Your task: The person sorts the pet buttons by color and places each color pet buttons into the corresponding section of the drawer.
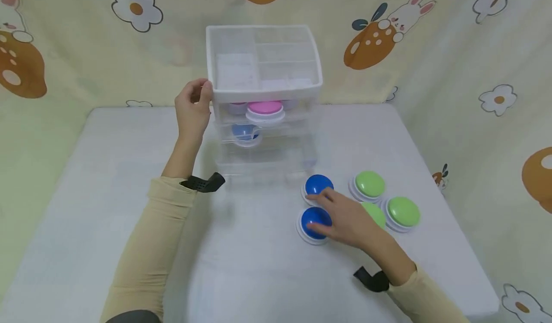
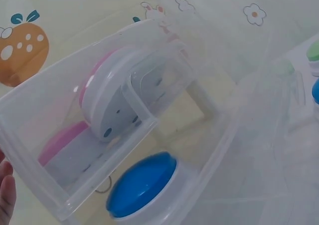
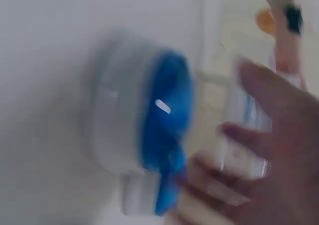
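A clear plastic drawer unit with a white top tray (image 1: 267, 93) stands at the back of the table. My left hand (image 1: 194, 107) holds it by its upper left edge, fingers bent at the corner. Inside its upper drawer are pink round push buttons (image 1: 265, 108); a blue push button (image 2: 142, 187) lies in the drawer below. My right hand (image 1: 345, 217) hovers over two blue push buttons on white bases, the nearer blue button (image 1: 314, 221) and the farther blue button (image 1: 318, 184). Its thumb and fingers are spread, overlapping both buttons in the head view.
Three green push buttons sit right of the blue ones: a back green button (image 1: 370, 184), a right green button (image 1: 403, 211) and a green button (image 1: 374, 213) partly hidden by my right hand. A patterned curtain (image 1: 181, 35) hangs behind the white table (image 1: 241, 275).
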A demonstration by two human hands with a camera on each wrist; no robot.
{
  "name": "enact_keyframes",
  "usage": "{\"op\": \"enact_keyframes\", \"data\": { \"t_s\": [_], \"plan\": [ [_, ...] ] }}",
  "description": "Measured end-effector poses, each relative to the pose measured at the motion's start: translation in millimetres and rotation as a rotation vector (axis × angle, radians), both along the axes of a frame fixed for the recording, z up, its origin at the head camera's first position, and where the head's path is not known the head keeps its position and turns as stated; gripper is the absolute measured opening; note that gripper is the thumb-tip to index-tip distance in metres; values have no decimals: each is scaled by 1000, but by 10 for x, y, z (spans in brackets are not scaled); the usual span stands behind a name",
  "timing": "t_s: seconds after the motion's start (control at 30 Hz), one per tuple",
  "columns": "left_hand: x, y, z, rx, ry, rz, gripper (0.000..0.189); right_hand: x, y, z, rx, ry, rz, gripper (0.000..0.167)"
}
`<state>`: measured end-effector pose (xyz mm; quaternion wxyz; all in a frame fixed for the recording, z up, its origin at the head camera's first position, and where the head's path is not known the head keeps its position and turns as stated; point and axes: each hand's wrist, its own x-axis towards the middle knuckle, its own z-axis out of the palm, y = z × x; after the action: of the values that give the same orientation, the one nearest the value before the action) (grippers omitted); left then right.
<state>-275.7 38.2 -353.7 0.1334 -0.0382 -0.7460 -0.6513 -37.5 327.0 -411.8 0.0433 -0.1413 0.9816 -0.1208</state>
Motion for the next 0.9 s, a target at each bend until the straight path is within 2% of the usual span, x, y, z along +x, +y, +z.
{"op": "enact_keyframes", "data": {
  "t_s": [0.03, 0.1, 0.2, 0.27, 0.33, 0.4, 0.47, 0.57, 0.63, 0.7, 0.8, 0.9],
  "plan": [
    [1, -17, 9, 8, 4, 7, 37, 60, -2, -46, 77, -53, 11, 70],
    [-7, -48, 19, 20, 6, 17, 36, 127, -12, -147, 165, -82, 34, 82],
    [-17, -70, 23, 33, 3, 13, 35, 161, -23, -249, 175, -40, 51, 82],
    [-22, -70, 12, 35, 4, 9, 35, 164, -13, -288, 150, -20, 58, 78],
    [-23, -62, -2, 32, 12, 8, 35, 169, 9, -278, 102, -50, 73, 76],
    [-18, -47, -4, 22, 16, 7, 36, 166, 27, -182, 19, -120, 72, 75],
    [-16, -34, 2, 9, 21, 0, 37, 130, 25, 10, -98, -168, 67, 74],
    [-27, -60, 37, -7, 31, 3, 38, -70, -114, 439, -274, -144, 56, 74],
    [-32, -99, 51, -8, 34, 21, 37, -304, -286, 695, -307, -79, 61, 76],
    [-27, -130, 54, -6, 26, 39, 36, -561, -470, 862, -286, -39, 37, 77],
    [-8, -123, 43, -25, 16, 27, 35, -841, -665, 927, -176, -42, -8, 77],
    [-5, -71, 41, -49, 29, -5, 37, -938, -743, 852, -72, -11, -52, 75]
  ]
}}
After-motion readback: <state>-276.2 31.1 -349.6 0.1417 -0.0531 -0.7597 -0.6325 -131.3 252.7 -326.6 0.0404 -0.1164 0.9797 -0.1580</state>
